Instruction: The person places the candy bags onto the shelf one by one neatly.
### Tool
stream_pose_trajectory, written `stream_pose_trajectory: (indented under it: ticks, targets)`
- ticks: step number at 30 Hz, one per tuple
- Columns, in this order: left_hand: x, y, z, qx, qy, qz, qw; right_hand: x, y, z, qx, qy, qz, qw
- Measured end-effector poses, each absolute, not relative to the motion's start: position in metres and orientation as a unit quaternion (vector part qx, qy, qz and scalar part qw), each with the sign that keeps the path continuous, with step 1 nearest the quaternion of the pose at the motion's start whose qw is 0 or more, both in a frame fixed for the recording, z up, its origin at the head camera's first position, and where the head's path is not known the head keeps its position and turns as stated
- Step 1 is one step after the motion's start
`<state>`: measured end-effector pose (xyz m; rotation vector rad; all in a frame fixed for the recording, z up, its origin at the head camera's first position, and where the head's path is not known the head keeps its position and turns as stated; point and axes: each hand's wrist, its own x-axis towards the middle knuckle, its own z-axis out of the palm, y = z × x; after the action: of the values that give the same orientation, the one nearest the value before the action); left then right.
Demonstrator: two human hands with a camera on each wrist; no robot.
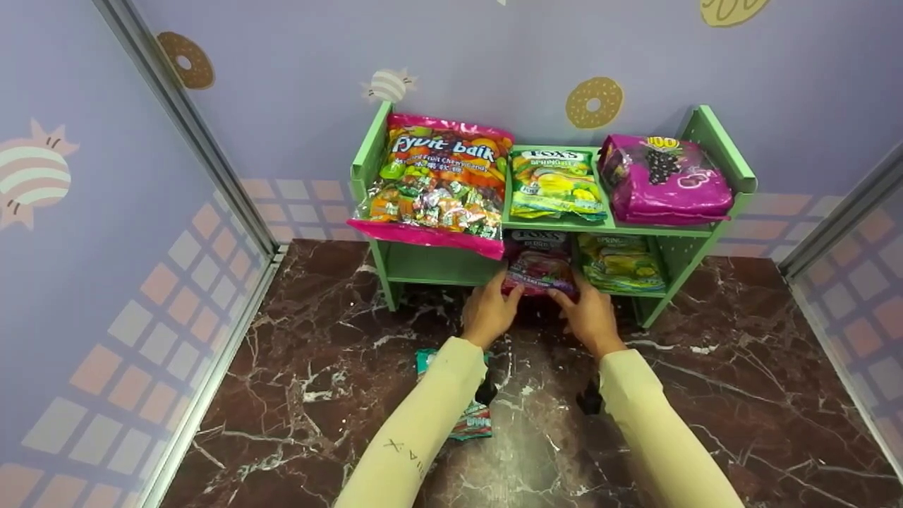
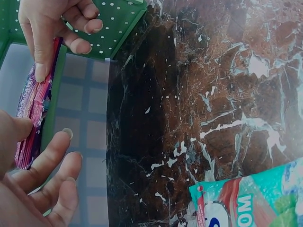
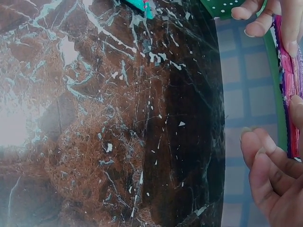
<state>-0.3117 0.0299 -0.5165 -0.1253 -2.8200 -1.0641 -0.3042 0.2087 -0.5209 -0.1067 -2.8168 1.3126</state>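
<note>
Both hands are at a stack of dark red and purple Fox's berry candy bags (image 1: pixel 540 269) in the middle of the lower shelf. My left hand (image 1: pixel 490 308) grips its left front corner, thumb against the front edge. At the right front corner my right hand (image 1: pixel 591 315) grips it the same way, thumb pressed on the front. In the left wrist view the bags' crimped front edge (image 2: pixel 37 106) runs between the two thumbs, while the other fingers (image 2: pixel 64 163) hang below the shelf edge. The right wrist view shows the same edge (image 3: pixel 289 85) partly behind the hands.
A green shelf rack (image 1: pixel 437 264) bears a large fruit chew bag (image 1: pixel 441 183), yellow-green Fox's bags (image 1: pixel 557 185) and a purple grape bag (image 1: pixel 667 180) on top. More yellow-green bags (image 1: pixel 621 262) lie lower right. A teal bag (image 1: pixel 471 427) lies on the marble floor under the left forearm.
</note>
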Motion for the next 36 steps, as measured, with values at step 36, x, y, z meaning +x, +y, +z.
stream_pose_trajectory:
  ticks: [36]
  targets:
    - [-0.280,0.004,-0.513,-0.103,-0.912,-0.390,0.069,-0.274,0.214,-0.519,0.000,-0.906,0.412,0.092]
